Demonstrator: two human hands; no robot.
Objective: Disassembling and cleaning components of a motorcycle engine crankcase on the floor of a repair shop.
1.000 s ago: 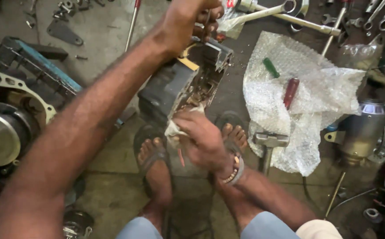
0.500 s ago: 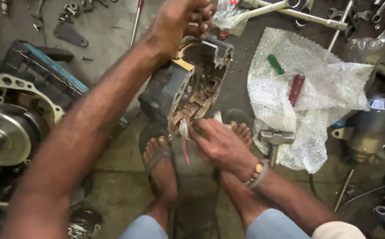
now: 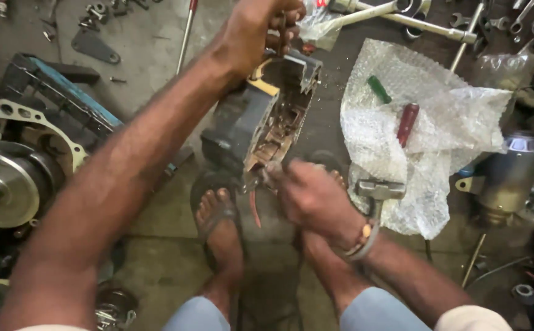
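A dark, opened power-tool housing (image 3: 251, 125) with exposed inner parts and a yellow patch stands tilted on the floor in front of my feet. My left hand (image 3: 261, 27) grips its upper end. At the housing's lower edge my right hand (image 3: 313, 199), with a bracelet on the wrist, pinches something small from which a thin reddish wire (image 3: 255, 208) hangs. The piece in its fingers is too blurred to name.
A sheet of bubble wrap (image 3: 426, 135) at the right carries a green-handled (image 3: 378, 89) and a red-handled tool (image 3: 407, 122); a hammer (image 3: 377, 193) lies at its near edge. Wrenches (image 3: 402, 18) lie at the far side. An engine casing with flywheel (image 3: 9, 178) sits left.
My right hand has moved up against the housing's lower edge and now pinches at the wire end. My left hand keeps its grip on the top. The view shifted slightly.
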